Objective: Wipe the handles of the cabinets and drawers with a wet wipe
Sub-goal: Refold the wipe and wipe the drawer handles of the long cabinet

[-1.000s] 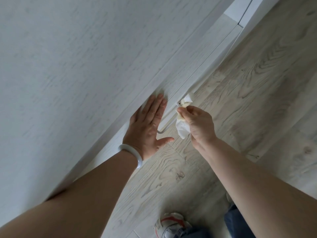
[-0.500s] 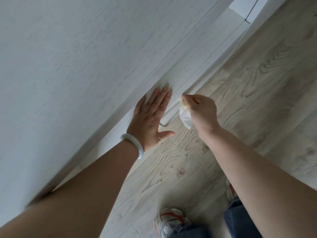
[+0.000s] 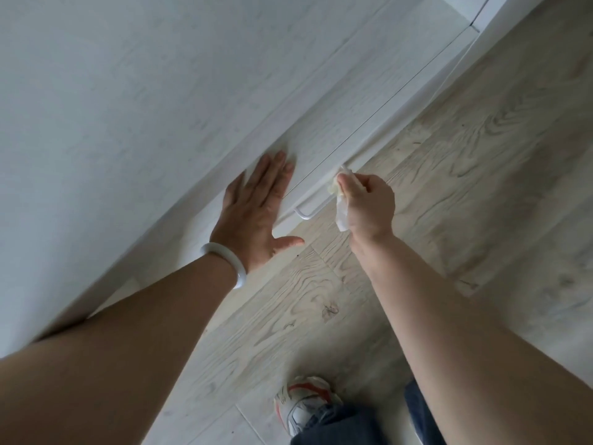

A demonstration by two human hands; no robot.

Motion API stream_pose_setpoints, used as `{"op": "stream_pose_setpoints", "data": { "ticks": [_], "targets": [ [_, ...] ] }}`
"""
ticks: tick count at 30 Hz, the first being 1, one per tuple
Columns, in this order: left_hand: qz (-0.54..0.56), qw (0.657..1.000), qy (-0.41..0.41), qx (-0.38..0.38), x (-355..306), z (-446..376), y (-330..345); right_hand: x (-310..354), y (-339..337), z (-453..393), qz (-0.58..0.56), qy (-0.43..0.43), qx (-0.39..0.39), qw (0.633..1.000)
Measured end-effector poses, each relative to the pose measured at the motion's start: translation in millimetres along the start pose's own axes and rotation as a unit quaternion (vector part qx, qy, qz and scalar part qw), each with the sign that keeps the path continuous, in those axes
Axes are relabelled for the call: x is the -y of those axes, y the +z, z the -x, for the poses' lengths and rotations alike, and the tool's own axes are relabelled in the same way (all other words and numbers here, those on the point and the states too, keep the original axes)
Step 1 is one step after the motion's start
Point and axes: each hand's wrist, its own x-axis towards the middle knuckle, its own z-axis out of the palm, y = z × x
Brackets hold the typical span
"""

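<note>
A thin white bar handle (image 3: 309, 211) runs along a low white drawer front (image 3: 324, 146) near the floor. My right hand (image 3: 369, 205) pinches a crumpled white wet wipe (image 3: 342, 216) around the handle, a little way up from its near end. The wipe's loose tail hangs below my fingers. My left hand (image 3: 256, 208) lies flat with straight fingers pressed on the drawer front, just left of the handle. A white bangle (image 3: 224, 263) sits on my left wrist.
The tall white cabinet face (image 3: 128, 107) fills the left and top. Pale wood-grain floor (image 3: 465, 155) spreads to the right. My shoe (image 3: 305, 401) and dark trouser legs (image 3: 337, 425) are at the bottom edge.
My right hand has slid the wipe further up along the handle, so more of the handle's near end shows. My left hand stays flat on the drawer front.
</note>
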Motion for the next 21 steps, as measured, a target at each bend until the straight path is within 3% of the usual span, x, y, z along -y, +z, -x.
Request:
{"op": "stream_pose_setpoints", "data": {
  "ticks": [9, 15, 17, 21],
  "targets": [
    [-0.001, 1.000, -0.005, -0.010, -1, 0, 1, 11, 5, -6, -0.021, 0.027, -0.021, 0.999],
    [-0.004, 1.000, -0.007, -0.006, -2, 1, -1, -8, 25, 36, -0.063, 0.118, 0.014, 0.991],
    [-0.009, 1.000, -0.006, -0.010, -2, 1, -1, 5, 16, 21, -0.034, 0.109, -0.001, 0.993],
    [-0.016, 1.000, -0.006, -0.009, -2, 1, 2, 18, 3, -3, -0.105, 0.084, -0.035, 0.990]
  ]
}}
